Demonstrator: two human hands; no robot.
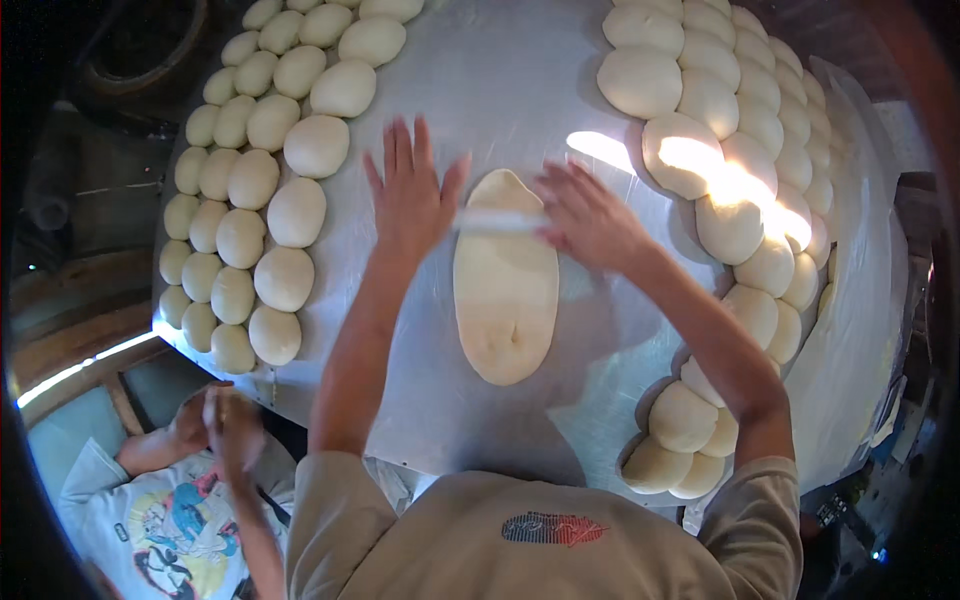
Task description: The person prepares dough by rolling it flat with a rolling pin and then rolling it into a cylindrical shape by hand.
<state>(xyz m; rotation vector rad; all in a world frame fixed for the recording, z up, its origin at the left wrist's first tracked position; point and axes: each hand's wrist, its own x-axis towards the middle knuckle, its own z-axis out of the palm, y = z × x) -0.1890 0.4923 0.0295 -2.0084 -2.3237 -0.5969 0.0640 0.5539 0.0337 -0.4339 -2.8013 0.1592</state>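
left hand (412, 190) spread wide, right hand (595, 215) blurred — can't tell if it grips — at either end of the pin (497, 221), over dough (506, 290) mid-way across the table (430, 390), already a long flat oval; plump balls (240, 238) on both sides look unrolled, so much seems left.

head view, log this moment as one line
left hand: at left end of pale rod; right hand: at its right end; flattened dough: long, under rod; dough balls: both sides
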